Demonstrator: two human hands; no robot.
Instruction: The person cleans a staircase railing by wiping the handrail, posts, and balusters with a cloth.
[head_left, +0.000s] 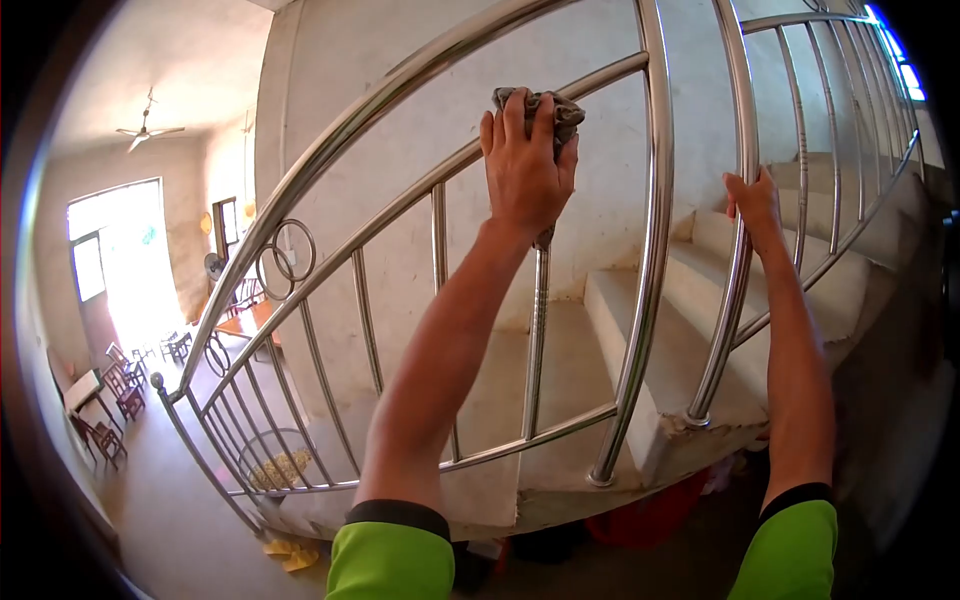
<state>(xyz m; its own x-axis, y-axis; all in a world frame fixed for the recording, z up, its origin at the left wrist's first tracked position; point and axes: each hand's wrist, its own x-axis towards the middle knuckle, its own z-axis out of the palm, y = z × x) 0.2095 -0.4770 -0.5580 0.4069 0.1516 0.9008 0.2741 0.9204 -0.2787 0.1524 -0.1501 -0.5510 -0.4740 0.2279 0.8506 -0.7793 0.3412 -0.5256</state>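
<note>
My left hand (528, 170) is closed over a crumpled grey-brown cloth (566, 116), pressing it onto the sloping middle rail (400, 203) of a shiny metal stair railing. A corner of the cloth hangs below the hand, by the top of a thin patterned baluster (537, 330). Farther right, my right hand (756, 205) is wrapped around a thick upright post (735, 290) of the railing. The curved top handrail (400, 90) runs above both of them.
Concrete steps (680, 320) rise to the right behind the railing. At left below lies a room with wooden chairs (125, 390), a bright doorway (130, 260) and a ceiling fan (145, 132). Red material (650, 515) lies under the stairs, and yellow pieces (290, 553) are on the floor.
</note>
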